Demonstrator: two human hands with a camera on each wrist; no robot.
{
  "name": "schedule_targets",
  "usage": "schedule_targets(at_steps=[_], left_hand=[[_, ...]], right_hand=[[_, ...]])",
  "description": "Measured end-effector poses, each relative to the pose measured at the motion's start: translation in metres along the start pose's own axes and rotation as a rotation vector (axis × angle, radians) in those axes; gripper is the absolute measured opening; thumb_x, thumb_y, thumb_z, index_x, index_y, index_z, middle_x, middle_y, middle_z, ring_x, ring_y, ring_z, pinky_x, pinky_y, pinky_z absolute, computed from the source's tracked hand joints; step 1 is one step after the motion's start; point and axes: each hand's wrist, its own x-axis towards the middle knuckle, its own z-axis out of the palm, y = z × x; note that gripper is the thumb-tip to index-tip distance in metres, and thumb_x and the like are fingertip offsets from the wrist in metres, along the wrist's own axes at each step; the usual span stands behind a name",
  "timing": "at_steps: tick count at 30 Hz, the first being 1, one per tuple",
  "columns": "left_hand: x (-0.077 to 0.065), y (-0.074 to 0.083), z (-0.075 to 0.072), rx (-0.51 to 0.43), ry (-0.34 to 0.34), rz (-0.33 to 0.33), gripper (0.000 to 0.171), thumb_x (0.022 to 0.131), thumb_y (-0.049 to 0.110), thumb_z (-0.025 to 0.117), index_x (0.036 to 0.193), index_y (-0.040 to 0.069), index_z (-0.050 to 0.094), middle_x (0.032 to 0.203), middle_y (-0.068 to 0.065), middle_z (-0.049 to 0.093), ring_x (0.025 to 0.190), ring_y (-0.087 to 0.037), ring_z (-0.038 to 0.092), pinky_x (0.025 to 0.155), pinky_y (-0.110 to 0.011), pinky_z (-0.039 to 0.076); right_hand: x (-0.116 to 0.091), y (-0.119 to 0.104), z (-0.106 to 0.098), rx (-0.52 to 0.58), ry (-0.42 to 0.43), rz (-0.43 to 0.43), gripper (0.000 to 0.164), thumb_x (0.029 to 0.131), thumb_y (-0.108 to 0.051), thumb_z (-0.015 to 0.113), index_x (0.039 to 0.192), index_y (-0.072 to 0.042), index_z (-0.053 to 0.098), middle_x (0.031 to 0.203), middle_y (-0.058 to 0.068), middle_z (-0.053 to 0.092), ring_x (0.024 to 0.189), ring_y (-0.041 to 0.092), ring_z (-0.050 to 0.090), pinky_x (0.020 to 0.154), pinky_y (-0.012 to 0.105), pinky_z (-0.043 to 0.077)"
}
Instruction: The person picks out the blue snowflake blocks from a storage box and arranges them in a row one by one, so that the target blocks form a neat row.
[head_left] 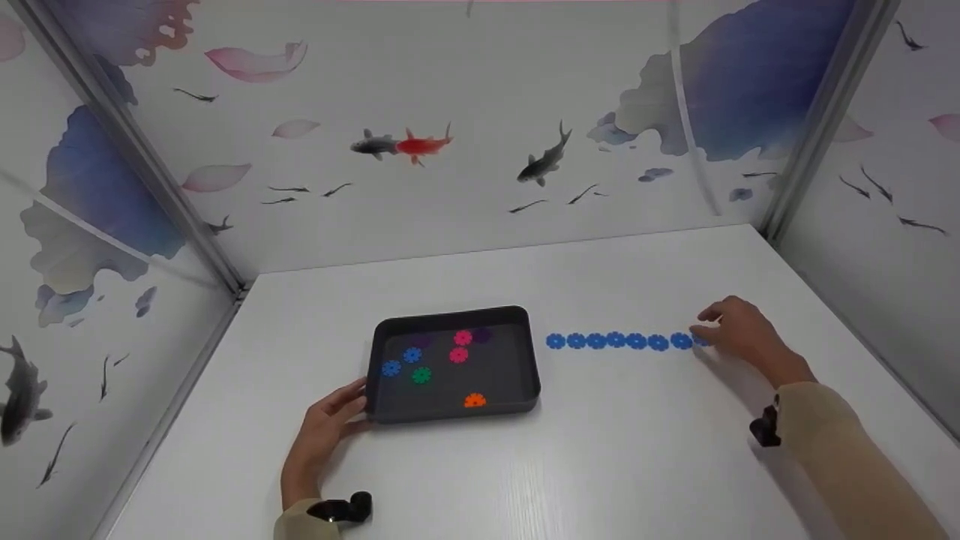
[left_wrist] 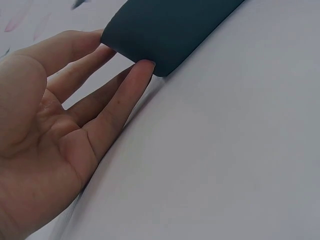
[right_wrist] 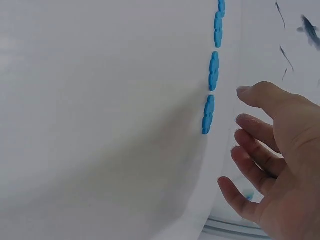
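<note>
Beside the left wall of a dark tray (head_left: 454, 416), my left hand (head_left: 322, 431) touches it with nearly straight fingertips. The left wrist view shows those fingers (left_wrist: 117, 102) against the side of the tray (left_wrist: 165, 30). To the right of the tray runs a row of several blue flower-shaped discs (head_left: 616, 340), lying flat on the table. My right hand (head_left: 746, 334) hovers at the right end of this row, partly covering the last disc (head_left: 701, 341). In the right wrist view its loosely bent fingers hold nothing, apart from the nearest blue disc (right_wrist: 208, 115).
Loose discs lie in the tray: blue (head_left: 412, 355), green (head_left: 421, 375), pink (head_left: 458, 355), orange (head_left: 475, 400) and dark purple (head_left: 482, 335). The white table (head_left: 600, 465) is bounded by printed panels at the back (head_left: 480, 75) and both sides.
</note>
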Motion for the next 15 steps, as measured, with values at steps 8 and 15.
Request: schedule_targets(at_steps=[8, 15], left_hand=[[-0.001, 0.001, 0.000, 0.007, 0.001, 0.006, 0.047, 0.098, 0.019, 0.064, 0.143, 0.010, 0.056, 0.149, -0.017, 0.052, 0.127, -0.029, 0.059, 0.096, -0.037, 0.059], [0.000, 0.000, 0.002, 0.036, 0.026, -0.002, 0.045, 0.098, 0.019, 0.064, 0.142, 0.012, 0.057, 0.149, -0.016, 0.052, 0.126, -0.028, 0.060, 0.094, -0.036, 0.060]], right_hand=[[-0.002, -0.038, -0.002, 0.061, 0.115, -0.113, 0.040, 0.097, -0.026, 0.065, 0.122, 0.006, 0.065, 0.118, 0.027, 0.060, 0.110, 0.042, 0.056, 0.093, 0.057, 0.053], [-0.006, -0.068, 0.000, 0.144, 0.147, -0.176, 0.040, 0.099, -0.025, 0.063, 0.127, 0.003, 0.062, 0.123, 0.025, 0.059, 0.113, 0.040, 0.056, 0.094, 0.057, 0.053]])
